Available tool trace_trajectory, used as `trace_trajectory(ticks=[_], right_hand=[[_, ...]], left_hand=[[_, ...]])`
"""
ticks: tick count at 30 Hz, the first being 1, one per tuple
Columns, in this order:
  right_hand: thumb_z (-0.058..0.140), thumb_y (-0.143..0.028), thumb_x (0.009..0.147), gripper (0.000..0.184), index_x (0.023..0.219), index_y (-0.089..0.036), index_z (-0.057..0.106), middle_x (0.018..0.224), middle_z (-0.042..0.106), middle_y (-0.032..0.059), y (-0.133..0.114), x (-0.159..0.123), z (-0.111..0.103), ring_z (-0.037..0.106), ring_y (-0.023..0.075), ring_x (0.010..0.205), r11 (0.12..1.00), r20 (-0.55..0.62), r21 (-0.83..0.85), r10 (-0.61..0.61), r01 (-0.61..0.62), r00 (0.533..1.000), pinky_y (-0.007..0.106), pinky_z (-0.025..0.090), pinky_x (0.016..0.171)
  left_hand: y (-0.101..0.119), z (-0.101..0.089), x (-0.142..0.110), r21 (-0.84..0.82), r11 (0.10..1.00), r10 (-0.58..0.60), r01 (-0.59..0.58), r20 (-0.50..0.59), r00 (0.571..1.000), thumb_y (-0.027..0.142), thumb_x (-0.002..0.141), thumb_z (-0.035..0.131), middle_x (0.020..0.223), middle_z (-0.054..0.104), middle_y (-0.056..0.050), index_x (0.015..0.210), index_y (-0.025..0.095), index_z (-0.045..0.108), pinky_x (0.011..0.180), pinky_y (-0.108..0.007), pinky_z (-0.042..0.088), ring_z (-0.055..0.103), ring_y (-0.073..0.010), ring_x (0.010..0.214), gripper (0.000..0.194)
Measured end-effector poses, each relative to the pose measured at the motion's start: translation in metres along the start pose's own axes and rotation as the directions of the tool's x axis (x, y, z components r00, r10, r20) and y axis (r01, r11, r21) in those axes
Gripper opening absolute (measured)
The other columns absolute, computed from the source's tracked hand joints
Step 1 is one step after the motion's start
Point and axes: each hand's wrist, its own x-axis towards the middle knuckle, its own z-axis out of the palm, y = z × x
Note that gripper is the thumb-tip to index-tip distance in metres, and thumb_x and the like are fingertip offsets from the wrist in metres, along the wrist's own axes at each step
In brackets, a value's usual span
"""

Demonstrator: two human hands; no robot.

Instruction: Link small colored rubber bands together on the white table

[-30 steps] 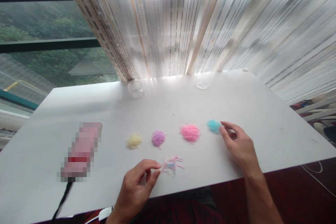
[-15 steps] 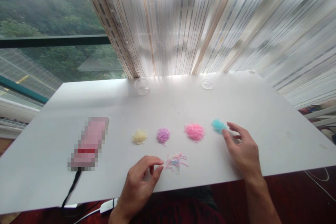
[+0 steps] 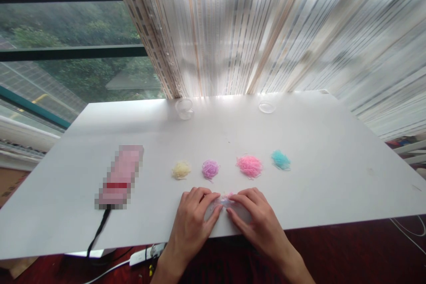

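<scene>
A small heap of mixed pastel strands (image 3: pixel 225 203) lies near the front edge of the white table, mostly covered by my fingers. My left hand (image 3: pixel 196 215) closes on its left side, thumb and fingertips curled about the strands. From the right, my right hand (image 3: pixel 258 215) meets it with the thumb and fingers bent the same way. Beyond the hands is a row of strand piles: a pale yellow pile (image 3: pixel 181 170), a purple pile (image 3: pixel 210 169), a pink pile (image 3: pixel 250 166) and a blue pile (image 3: pixel 281 159).
Two clear plastic pieces stand at the back of the table: a round container (image 3: pixel 184 109) and a shallow lid-like dish (image 3: pixel 267 106). At left lies a blurred pink object (image 3: pixel 121 175) with a black strap (image 3: pixel 98 233). A white power strip (image 3: pixel 146 255) sits below the front edge.
My right hand has left the blue pile and come down-left to the mixed strands. My left hand has moved slightly right, onto them. The view has shifted a little left.
</scene>
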Motion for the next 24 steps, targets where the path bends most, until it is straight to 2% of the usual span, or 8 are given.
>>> trace_trajectory(ticks=[9,15,20,24], right_hand=[[0.062,-0.016,0.099,0.009,0.102,-0.023,0.068,0.091,0.069,0.0053,0.0011,0.0048,0.0104,0.065,0.0236,0.086,1.0,-0.043,-0.013,0.004,-0.004,0.999,0.039,0.055,0.078],[0.065,-0.017,0.098,0.012,0.107,-0.023,0.069,0.092,0.07,0.0051,0.0002,0.0037,0.0095,0.065,0.0229,0.087,0.999,-0.079,0.032,-0.014,0.016,0.997,0.037,0.056,0.078],[0.064,-0.016,0.099,0.016,0.113,-0.023,0.069,0.092,0.069,0.005,-0.0019,0.0051,0.0097,0.064,0.0216,0.087,0.993,-0.113,0.083,-0.07,0.079,0.991,0.034,0.057,0.076],[0.062,-0.013,0.1,0.015,0.108,-0.023,0.069,0.089,0.069,0.004,-0.002,0.0064,0.0103,0.063,0.0205,0.084,0.99,-0.132,0.104,-0.086,0.1,0.988,0.033,0.056,0.075]], left_hand=[[0.0011,-0.0009,0.0021,-0.04,0.999,-0.009,0.01,0.028,1.0,0.02,0.103,0.059,0.092,0.07,-0.003,0.103,0.023,0.071,0.078,-0.035,0.042,0.064,-0.0205,0.084,0.013],[0.0014,-0.0038,0.001,-0.107,0.994,-0.019,0.019,0.008,1.0,0.019,0.103,0.06,0.096,0.072,-0.002,0.104,0.023,0.071,0.079,-0.035,0.043,0.065,-0.02,0.086,0.012],[0.0045,-0.0041,0.0025,-0.167,0.986,0.006,-0.008,-0.016,1.0,0.017,0.103,0.06,0.097,0.073,-0.002,0.105,0.022,0.069,0.079,-0.034,0.043,0.065,-0.0193,0.087,0.011],[0.0068,-0.0037,0.0049,-0.191,0.981,0.029,-0.034,-0.025,0.999,0.015,0.103,0.06,0.095,0.074,-0.002,0.104,0.021,0.069,0.079,-0.034,0.044,0.065,-0.0193,0.086,0.011]])
